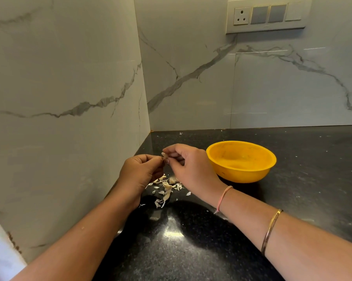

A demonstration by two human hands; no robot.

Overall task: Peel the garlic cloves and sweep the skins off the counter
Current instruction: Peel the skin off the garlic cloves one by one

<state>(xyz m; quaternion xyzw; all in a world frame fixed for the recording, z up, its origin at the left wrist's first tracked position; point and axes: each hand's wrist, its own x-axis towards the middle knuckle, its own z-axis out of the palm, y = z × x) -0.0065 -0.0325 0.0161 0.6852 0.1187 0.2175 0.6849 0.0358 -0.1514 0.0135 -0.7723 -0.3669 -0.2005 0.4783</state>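
two pale marble walls [69, 67], grey-veined, meeting in a corner at 12 o'clock. below them a black speckled counter [211, 250], glossy, filling the frame from 3 through 6 o'clock. high at 1 o'clock, a white switch panel [266, 15] with one socket. on the counter at 3 o'clock of the hands, a yellow bowl [242, 175], upright, its inside scuffed. near mid-frame, raised above the counter, left hand [139, 173] and right hand [189, 167] fingertip to fingertip, both curled, each pinching the same garlic clove [165, 156] between thumb and forefinger. on the right forearm a gold bangle [271, 230] and, nearer the wrist, a pink thread band [223, 196]. at 6 o'clock of the hands, flat on the counter, a loose scatter of garlic skins [166, 188]: cream, papery, curled flakes, some partly hidden behind the hands. smallest of all, the clove itself: pale, off-white, a papery flap of skin sticking up at 11 o'clock, mostly covered by fingers, so no telling how much peeled.
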